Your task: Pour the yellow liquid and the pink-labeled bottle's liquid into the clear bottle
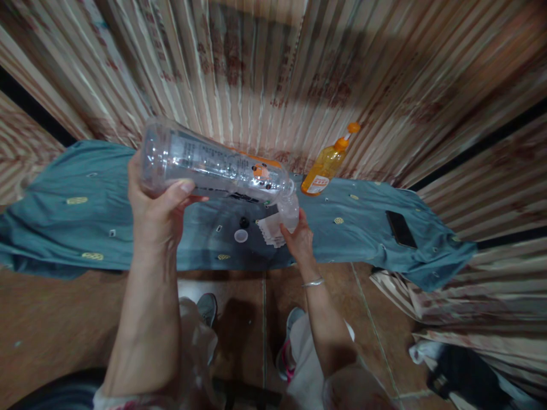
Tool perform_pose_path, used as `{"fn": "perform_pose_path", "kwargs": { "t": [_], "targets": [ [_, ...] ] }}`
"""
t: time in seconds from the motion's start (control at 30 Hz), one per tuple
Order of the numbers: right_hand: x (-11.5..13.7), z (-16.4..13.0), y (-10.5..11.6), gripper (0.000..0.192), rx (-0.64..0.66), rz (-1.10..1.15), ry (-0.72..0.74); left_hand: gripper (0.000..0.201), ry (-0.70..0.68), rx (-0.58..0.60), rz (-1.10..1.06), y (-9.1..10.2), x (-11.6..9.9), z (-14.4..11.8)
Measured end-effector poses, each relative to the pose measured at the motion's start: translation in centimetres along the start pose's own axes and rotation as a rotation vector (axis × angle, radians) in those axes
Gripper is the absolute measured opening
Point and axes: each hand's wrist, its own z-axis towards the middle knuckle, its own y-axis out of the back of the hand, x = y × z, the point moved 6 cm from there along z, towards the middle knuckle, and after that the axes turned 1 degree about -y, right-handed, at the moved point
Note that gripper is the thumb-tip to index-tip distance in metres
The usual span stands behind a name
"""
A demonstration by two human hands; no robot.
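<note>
My left hand [160, 199] is wrapped round the base of a large clear plastic bottle [205, 165] with an orange and printed label. The bottle is tipped to the right, nearly level, its neck low. In my right hand [298, 236] is a small clear bottle [289, 210], its top at the large bottle's mouth. Whether liquid is passing between them I cannot tell. Beneath the small bottle lies a pale packet with a zigzag edge [270, 230]. Close by on the cloth are a small black cap [244, 221] and a round translucent lid [241, 236].
A teal patterned cloth [106, 228] covers the narrow table. An amber bottle with an orange pump top [323, 168] stands at the back, right of the hands. Farther right lies a black phone [400, 229]. Striped curtains [256, 74] hang behind the table.
</note>
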Motion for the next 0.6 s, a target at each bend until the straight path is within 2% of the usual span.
{"fn": "perform_pose_path", "kwargs": {
  "t": [0.27,0.6],
  "targets": [
    [-0.09,-0.03,-0.11,0.067,-0.009,-0.003,0.009,0.064,0.032,-0.042,-0.041,0.11,0.07,0.04],
    [-0.01,-0.04,0.00,0.068,0.018,-0.014,-0.022,0.062,0.031,-0.029,-0.030,-0.02,0.12,0.05]
  ]
}}
